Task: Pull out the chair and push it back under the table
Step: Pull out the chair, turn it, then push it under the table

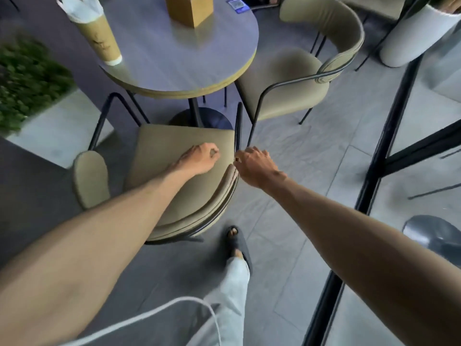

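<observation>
The olive padded chair (179, 196) with a black metal frame stands in front of me, its curved backrest nearest me. Its seat lies almost wholly outside the edge of the round grey table (189, 58), front edge near the table's base. My left hand (199, 158) hovers over the seat with fingers curled and nothing in them. My right hand (254, 162) is at the right end of the backrest, where the black arm rail rises, fingers pinched on that end.
A second olive chair (287, 78) stands right of the table. A paper cup (99, 38) and a wooden box (189, 8) are on the table. A planter (27, 78) sits left, black glass-wall posts (389, 136) right. My sandalled foot (237, 243) is behind the chair.
</observation>
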